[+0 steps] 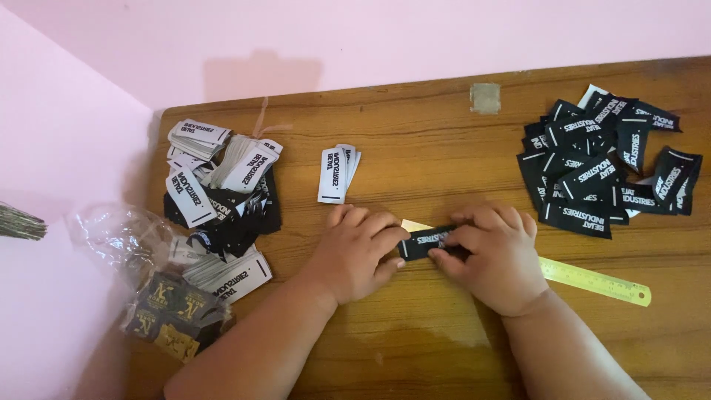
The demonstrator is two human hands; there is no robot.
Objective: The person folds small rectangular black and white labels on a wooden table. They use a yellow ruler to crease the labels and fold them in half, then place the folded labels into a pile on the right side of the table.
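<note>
Both hands [429, 255] pinching one black label [424, 242] over the ruler [592, 279]. Best pressed flat, edges lined up, fold kept straight.

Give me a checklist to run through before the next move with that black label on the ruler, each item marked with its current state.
1. Black label pinched by both hands: ok; left hand and right hand grip its ends.
2. Label lying over the ruler: ok, it crosses the ruler's near end.
3. Ruler flat on the wooden table: ok.
4. Label's alignment with the ruler edge: cannot tell, fingers cover it.
5. Pile of black labels apart from the hands: ok.
6. Small white stack apart from the hands: ok.
</note>
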